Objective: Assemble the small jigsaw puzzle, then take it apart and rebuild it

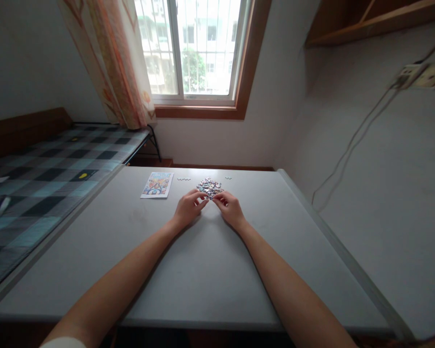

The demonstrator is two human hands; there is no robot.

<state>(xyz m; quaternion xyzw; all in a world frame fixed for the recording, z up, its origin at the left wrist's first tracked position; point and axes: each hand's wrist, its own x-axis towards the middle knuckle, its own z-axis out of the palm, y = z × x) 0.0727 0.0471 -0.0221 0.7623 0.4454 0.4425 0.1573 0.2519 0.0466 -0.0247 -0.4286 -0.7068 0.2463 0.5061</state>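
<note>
A heap of small jigsaw puzzle pieces (209, 185) lies toward the far side of the white table (203, 270). My left hand (190, 207) is at the heap's near left edge, thumb and forefinger pinched on what looks like a puzzle piece. From the right, my right hand (231, 208) meets it, its fingertips also pinched at the near edge of the heap. The pieces between the fingertips are too small to make out clearly. A colourful picture sheet (157, 185) lies flat to the left of the heap.
A short row of pieces (183, 179) lies left of the heap, and a smaller group (228, 178) lies to its right. A bed with a checked cover (105, 154) borders the table's left side. A cable (351, 140) hangs down the right wall.
</note>
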